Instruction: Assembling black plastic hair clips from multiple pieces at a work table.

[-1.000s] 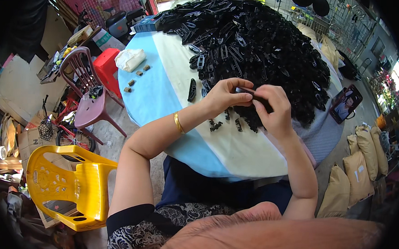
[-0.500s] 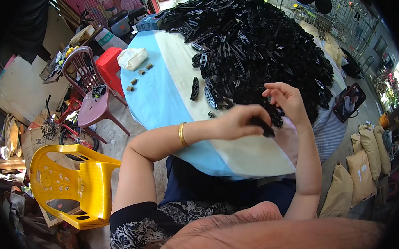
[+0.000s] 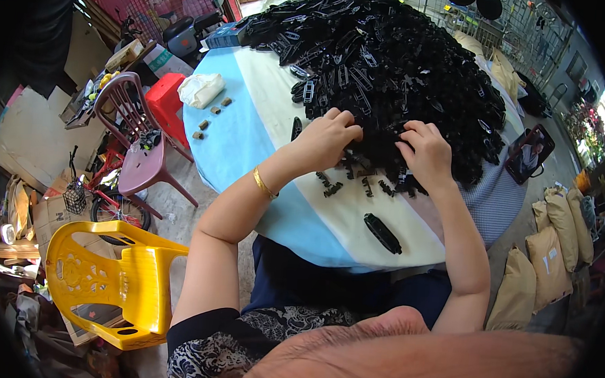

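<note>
Hands (image 3: 325, 139) (image 3: 424, 151) dig into black clip pile (image 3: 391, 63), each grip's closure hidden.

Thin gold bangle (image 3: 264, 184) on left wrist; short dark patterned sleeve (image 3: 202, 348); dark blue trousers (image 3: 290, 284); bare forearms.

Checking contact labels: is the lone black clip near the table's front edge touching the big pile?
Apart. Head view: lone black clip lies on bare cloth, clear of the pile.

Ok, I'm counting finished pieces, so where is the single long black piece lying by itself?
In the head view, the long black piece lies alone on the table near its front edge, below the right hand.
</note>
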`<action>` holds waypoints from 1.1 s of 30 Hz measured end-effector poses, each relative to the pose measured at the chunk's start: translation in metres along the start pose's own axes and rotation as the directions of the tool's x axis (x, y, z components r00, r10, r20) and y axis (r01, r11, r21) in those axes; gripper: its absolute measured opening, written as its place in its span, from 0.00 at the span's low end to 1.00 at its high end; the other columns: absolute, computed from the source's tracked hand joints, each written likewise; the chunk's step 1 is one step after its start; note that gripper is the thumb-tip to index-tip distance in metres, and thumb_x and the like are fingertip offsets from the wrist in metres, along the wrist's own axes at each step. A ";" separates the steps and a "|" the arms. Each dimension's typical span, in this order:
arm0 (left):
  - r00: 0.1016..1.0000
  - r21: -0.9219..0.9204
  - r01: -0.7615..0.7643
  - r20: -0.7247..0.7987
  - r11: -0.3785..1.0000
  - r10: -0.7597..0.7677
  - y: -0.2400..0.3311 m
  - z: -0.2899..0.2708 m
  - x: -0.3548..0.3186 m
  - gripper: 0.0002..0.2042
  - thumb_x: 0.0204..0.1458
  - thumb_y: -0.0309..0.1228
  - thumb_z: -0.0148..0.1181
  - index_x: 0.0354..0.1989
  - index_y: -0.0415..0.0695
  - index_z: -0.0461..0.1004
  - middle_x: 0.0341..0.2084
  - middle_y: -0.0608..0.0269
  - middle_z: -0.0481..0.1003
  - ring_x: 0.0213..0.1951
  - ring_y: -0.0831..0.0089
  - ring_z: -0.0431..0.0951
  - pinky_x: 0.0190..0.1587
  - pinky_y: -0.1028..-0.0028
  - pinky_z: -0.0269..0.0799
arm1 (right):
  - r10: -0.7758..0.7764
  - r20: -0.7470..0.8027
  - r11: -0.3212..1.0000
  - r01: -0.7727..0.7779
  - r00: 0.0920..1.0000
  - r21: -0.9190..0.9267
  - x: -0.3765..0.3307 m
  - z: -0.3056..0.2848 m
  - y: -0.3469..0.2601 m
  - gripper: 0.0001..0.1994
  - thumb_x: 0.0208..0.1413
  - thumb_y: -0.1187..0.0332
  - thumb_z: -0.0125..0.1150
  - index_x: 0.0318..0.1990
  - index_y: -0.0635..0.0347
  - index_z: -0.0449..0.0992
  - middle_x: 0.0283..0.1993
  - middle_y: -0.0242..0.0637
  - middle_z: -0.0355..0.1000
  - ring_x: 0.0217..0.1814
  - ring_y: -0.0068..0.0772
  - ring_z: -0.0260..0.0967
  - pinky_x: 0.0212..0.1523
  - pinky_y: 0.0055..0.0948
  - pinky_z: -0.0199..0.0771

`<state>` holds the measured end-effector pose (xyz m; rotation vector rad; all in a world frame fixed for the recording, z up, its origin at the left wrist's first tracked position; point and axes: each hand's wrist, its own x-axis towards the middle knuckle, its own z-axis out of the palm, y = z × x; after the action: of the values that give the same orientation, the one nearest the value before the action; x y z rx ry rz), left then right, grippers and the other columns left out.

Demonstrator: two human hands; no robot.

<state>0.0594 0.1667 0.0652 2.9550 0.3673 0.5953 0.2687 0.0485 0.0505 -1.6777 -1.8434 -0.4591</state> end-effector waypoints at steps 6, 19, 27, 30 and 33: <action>0.995 0.053 -0.001 -0.100 0.999 0.006 -0.001 0.007 0.009 0.12 0.40 0.24 0.62 0.36 0.46 0.75 0.38 0.62 0.69 0.43 0.60 0.68 0.44 0.67 0.69 | 0.032 -0.332 0.999 -0.036 0.943 -0.006 0.008 -0.006 0.006 0.05 0.44 0.73 0.63 0.30 0.61 0.77 0.41 0.33 0.74 0.40 0.34 0.70 0.35 0.28 0.73; 0.825 -0.958 0.236 0.285 -0.159 -0.489 0.010 0.017 0.017 0.15 0.53 0.35 0.59 0.43 0.39 0.66 0.31 0.63 0.71 0.29 0.74 0.76 0.35 0.73 0.79 | 0.303 -0.013 0.640 -0.193 0.953 0.743 -0.002 -0.008 -0.022 0.06 0.48 0.76 0.65 0.35 0.65 0.77 0.25 0.28 0.72 0.24 0.15 0.64 0.25 0.13 0.64; 0.817 -0.907 0.299 0.404 -0.296 -0.412 0.022 0.022 0.016 0.14 0.57 0.35 0.54 0.45 0.38 0.71 0.36 0.59 0.74 0.33 0.72 0.79 0.38 0.77 0.78 | -0.136 -0.370 0.942 0.236 0.919 0.237 0.005 -0.016 -0.033 0.05 0.48 0.71 0.64 0.30 0.64 0.77 0.27 0.37 0.72 0.24 0.32 0.69 0.23 0.24 0.68; 0.861 -0.903 0.256 0.375 -0.345 -0.343 0.021 0.017 0.013 0.13 0.56 0.31 0.55 0.46 0.38 0.70 0.38 0.60 0.74 0.37 0.71 0.78 0.43 0.76 0.77 | -0.103 -0.389 0.955 0.200 0.915 0.218 0.004 -0.016 -0.030 0.06 0.48 0.71 0.64 0.29 0.64 0.77 0.27 0.38 0.72 0.24 0.36 0.69 0.23 0.27 0.69; 0.908 -0.936 0.228 0.304 -0.268 -0.288 0.021 0.017 0.012 0.13 0.53 0.26 0.57 0.47 0.37 0.69 0.38 0.60 0.74 0.39 0.71 0.78 0.46 0.77 0.76 | -0.018 -0.372 0.949 0.132 0.928 0.285 0.002 -0.015 -0.029 0.05 0.47 0.71 0.64 0.29 0.64 0.77 0.27 0.37 0.72 0.24 0.36 0.69 0.24 0.26 0.69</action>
<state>0.0814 0.1483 0.0573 1.1038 0.2799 0.4668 0.2437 0.0369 0.0675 -1.2222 -1.6104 -0.4564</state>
